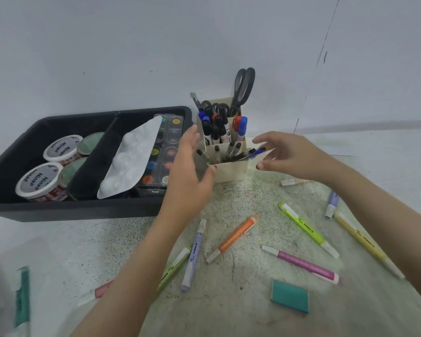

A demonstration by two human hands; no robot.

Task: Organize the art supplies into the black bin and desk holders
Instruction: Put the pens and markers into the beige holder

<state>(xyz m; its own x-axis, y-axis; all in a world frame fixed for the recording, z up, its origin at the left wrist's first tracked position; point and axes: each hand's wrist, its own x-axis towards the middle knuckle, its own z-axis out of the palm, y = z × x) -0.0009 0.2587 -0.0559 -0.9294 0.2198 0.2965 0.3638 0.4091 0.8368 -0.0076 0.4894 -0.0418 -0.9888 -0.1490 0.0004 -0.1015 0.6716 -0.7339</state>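
Observation:
A cream desk holder [231, 170] stands at the table's back, filled with markers, pens and scissors [243, 87]. My left hand [188, 171] is spread open just left of the holder, the thumb near its front corner. To the holder's right my right hand [287, 153] hovers with relaxed fingers and holds nothing. The black bin [58, 210] at the left holds paint tubs [40, 180], a white palette [131, 156] and a watercolour set [167, 147]. Loose highlighters lie in front: orange [232, 238], lime green [306, 228], pink [301, 263], lilac [193, 255], yellow [365, 242].
A teal eraser block [290, 296] lies at the front right. A teal marker [22, 296] sits near the left edge, and a pink one [102, 289] is partly under my left forearm. A lilac highlighter [332, 203] and a small cream piece [289, 182] lie behind my right arm.

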